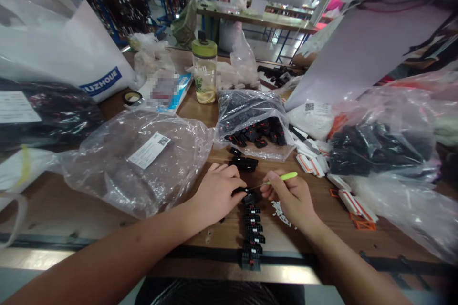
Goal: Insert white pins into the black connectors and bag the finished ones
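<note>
My left hand (221,191) is closed on a small black connector (240,190), mostly covered by the fingers. In my right hand (290,196) is a thin metal tool with a yellow-green handle (288,176); its tip points left and reaches the connector. Below my hands, a column of black connectors (254,228) with white dots runs toward the table's front edge. Small white pieces (282,214) lie scattered under my right hand. Just beyond my fingers are a few more black parts (244,163).
An open clear bag of black connectors (255,121) lies behind my hands. A clear bag with a label (143,162) covers the left. White-and-orange strips (311,159) and a bag of black parts (379,147) are right. A bottle (204,74) stands behind.
</note>
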`<state>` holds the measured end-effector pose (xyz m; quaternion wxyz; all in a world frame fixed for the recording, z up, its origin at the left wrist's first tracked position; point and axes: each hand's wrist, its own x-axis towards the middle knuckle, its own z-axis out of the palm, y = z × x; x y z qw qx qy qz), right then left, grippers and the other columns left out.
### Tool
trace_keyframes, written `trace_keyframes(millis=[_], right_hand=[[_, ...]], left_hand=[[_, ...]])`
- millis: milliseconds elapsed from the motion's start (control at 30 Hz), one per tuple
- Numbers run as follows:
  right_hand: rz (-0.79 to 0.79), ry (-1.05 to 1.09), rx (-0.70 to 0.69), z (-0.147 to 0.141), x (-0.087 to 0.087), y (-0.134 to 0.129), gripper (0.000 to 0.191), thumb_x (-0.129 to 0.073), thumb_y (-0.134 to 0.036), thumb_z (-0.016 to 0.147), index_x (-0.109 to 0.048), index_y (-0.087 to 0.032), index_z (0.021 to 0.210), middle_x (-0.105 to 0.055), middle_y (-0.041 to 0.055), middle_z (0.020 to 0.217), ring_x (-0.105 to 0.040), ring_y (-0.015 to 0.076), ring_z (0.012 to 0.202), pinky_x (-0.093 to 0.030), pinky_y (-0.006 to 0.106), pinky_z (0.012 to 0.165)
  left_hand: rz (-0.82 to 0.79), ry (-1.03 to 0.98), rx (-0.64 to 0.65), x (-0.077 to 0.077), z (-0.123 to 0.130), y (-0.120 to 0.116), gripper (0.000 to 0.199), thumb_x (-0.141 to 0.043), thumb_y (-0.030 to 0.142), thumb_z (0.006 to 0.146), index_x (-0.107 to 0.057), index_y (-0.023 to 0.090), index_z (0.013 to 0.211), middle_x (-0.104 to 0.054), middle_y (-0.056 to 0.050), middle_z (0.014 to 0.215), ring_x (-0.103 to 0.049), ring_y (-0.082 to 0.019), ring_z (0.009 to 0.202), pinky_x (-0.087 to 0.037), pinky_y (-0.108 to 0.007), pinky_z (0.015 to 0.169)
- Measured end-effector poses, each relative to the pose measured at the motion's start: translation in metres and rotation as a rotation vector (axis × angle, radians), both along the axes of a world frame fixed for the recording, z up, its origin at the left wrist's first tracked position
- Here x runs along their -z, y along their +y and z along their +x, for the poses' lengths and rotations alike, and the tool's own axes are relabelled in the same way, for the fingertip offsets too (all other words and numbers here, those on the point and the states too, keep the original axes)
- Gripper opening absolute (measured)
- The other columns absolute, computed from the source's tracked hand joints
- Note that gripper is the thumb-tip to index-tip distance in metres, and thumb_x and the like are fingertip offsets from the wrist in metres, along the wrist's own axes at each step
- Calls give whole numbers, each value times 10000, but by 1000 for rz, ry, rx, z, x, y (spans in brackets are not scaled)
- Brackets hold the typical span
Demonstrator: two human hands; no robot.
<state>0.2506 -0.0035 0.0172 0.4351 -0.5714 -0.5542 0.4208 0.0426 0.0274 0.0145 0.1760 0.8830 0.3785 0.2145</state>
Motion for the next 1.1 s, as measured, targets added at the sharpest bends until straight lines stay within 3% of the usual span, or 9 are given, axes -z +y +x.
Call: trace_keyframes(millis=[433, 867, 967, 1100], right_hand=[[52, -77, -37, -2, 0, -2, 353, -556, -480, 943, -676, -179, 804, -701, 36, 672, -655, 139, 553, -527, 235, 508], [243, -484, -243, -9, -9, -8, 305, -466, -347, 1004, -653, -212, 805, -710, 39, 741, -677, 182, 679, -528, 302, 664], [297, -437, -177, -6, -8, -9, 305, -481, -357, 994, -682, -209, 817, -715, 47, 745, -677, 182, 658, -531, 293, 642], [290, -256, 75, 10, -10, -8, 394, -493, -437, 979, -690, -201, 733, -682, 40, 637, -630, 157, 520, -503, 257, 502]], left_hand=[[3, -17, 6, 3, 0, 1, 83, -724, 276, 872, -754, 235, 937, -670, -14, 919, -612, -209, 881, -393, -403, 827], [5, -32, -21, 6, 1, 1, 84, -722, 286, 866, -753, 229, 920, -656, -8, 913, -602, -209, 892, -397, -411, 839], [15, -22, -29, 5, 1, 4, 92, -713, 286, 876, -752, 242, 947, -660, -9, 925, -604, -213, 912, -402, -417, 851], [32, 6, -45, 3, 0, 7, 93, -700, 281, 884, -751, 244, 952, -655, -18, 929, -601, -220, 920, -405, -433, 877]])
